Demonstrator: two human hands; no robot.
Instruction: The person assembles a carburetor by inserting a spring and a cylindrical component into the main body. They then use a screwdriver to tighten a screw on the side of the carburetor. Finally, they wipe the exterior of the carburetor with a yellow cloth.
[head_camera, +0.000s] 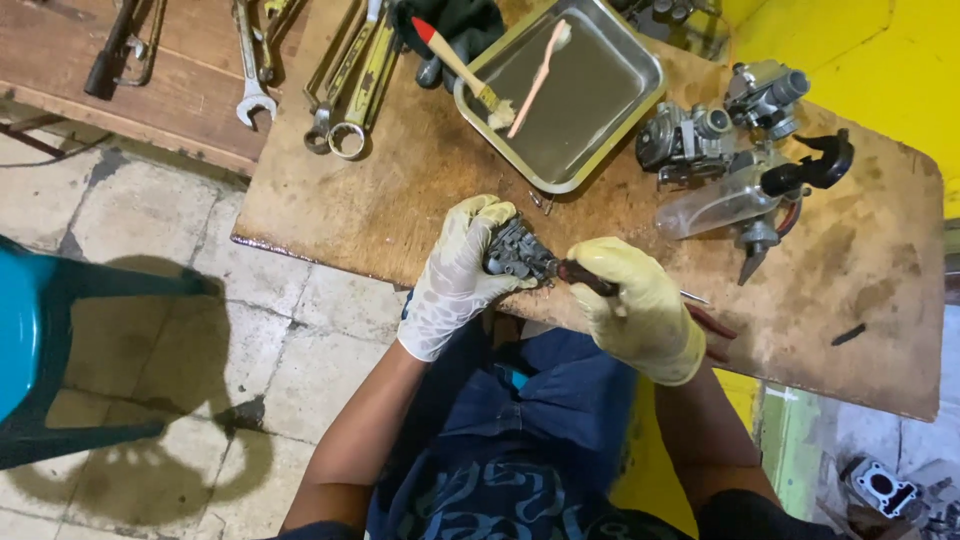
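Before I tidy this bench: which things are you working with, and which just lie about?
In hand: carburetor in left hand; dark-handled tool in right hand.

Lying about: tray with brush, wrenches, other carburetors, gloves.

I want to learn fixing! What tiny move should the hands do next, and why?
Probably turn the screwdriver a little. The right hand presses its tip into the small grey carburetor part, which the left hand grips steady at the table edge.

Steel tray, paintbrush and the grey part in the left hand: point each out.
Steel tray (610, 95): head view, bare floor of the tray.
Paintbrush (455, 60): head view, wooden handle.
Grey part (515, 252): head view, its exposed top.
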